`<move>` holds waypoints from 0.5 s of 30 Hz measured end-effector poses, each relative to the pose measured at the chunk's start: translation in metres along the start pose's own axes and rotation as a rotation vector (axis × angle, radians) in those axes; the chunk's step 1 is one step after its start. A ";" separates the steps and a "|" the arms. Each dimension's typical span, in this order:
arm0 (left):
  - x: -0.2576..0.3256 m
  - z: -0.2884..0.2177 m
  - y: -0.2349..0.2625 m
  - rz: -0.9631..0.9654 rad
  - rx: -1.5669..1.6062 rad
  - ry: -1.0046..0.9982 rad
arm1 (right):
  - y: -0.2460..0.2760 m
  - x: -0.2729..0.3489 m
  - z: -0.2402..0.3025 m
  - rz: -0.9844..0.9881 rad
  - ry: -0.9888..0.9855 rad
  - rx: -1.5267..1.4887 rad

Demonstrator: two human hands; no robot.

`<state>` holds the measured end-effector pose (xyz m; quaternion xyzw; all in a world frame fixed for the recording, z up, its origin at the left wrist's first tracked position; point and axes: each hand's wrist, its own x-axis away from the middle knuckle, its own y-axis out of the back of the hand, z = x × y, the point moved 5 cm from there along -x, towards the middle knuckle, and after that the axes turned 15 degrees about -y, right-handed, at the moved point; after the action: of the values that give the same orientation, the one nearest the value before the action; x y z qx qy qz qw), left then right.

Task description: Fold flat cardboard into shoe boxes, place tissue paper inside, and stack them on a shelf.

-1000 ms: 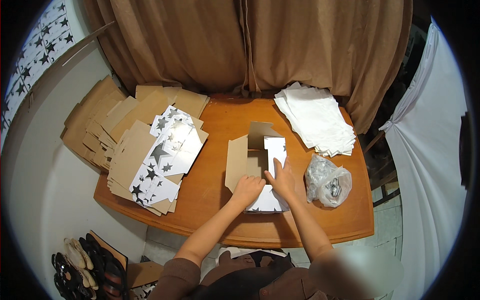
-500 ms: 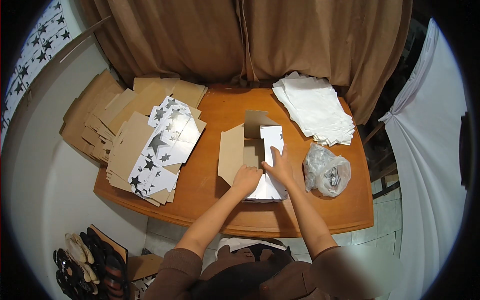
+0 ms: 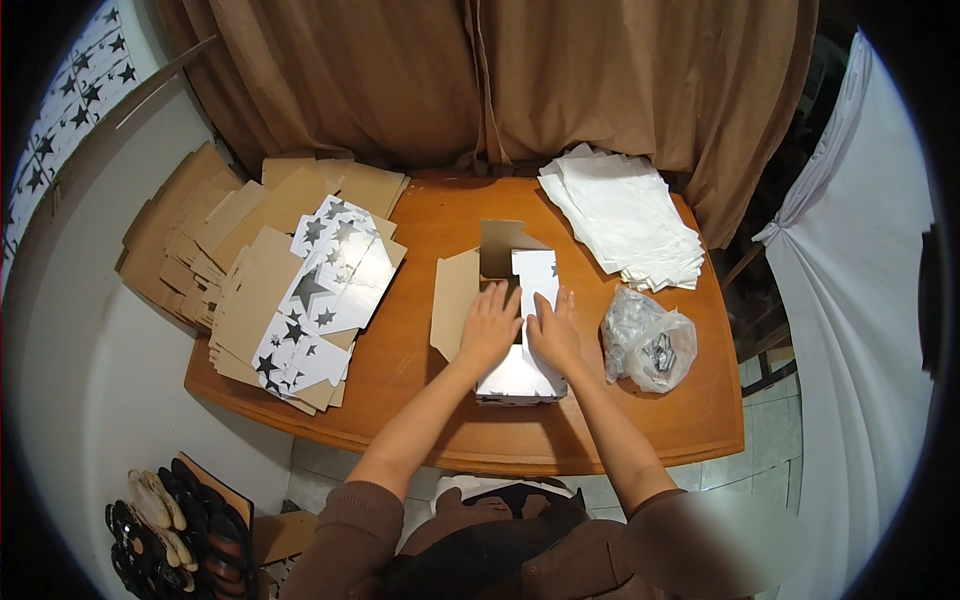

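- Half a second ago the left hand (image 3: pixel 489 327) was bunched at the near end of the box (image 3: pixel 517 378); now it's slid farther forward, fingers stretched out over the opening, while the right one is about where it was
- Not done folding, I'd say: the white near and right flaps lie inward, but the tan left flap (image 3: pixel 455 305) and the far flap (image 3: pixel 502 238) are out
- Left hand's pretty flat, fingers slightly apart, no grip that I can see; can't tell if the fingertips touch anything inside
- Right hand (image 3: pixel 555 335) is loosely open along the right flap (image 3: pixel 541 275), thumb on the inner side, fingers on the outer; can't tell how hard it's pressing
- Both forearms (image 3: pixel 415 430) angle in from below, palms down
- Box sits mid-worktop (image 3: pixel 425 235), between the cardboard stack (image 3: pixel 262 300) and the plastic bag (image 3: pixel 622 325)
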<state>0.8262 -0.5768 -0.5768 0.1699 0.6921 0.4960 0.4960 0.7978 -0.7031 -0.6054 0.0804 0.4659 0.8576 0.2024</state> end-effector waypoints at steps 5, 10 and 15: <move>-0.052 0.049 0.000 -0.015 -0.235 -0.062 | 0.002 -0.014 0.013 -0.065 0.034 0.063; -0.074 0.077 -0.009 0.071 -0.386 -0.114 | -0.009 -0.031 0.020 0.018 -0.026 0.161; -0.070 0.071 -0.018 0.178 -0.251 -0.174 | -0.016 -0.035 0.013 0.019 -0.030 0.184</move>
<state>0.9232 -0.5986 -0.5570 0.2095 0.5615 0.6038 0.5256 0.8382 -0.7004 -0.6102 0.1160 0.5388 0.8118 0.1930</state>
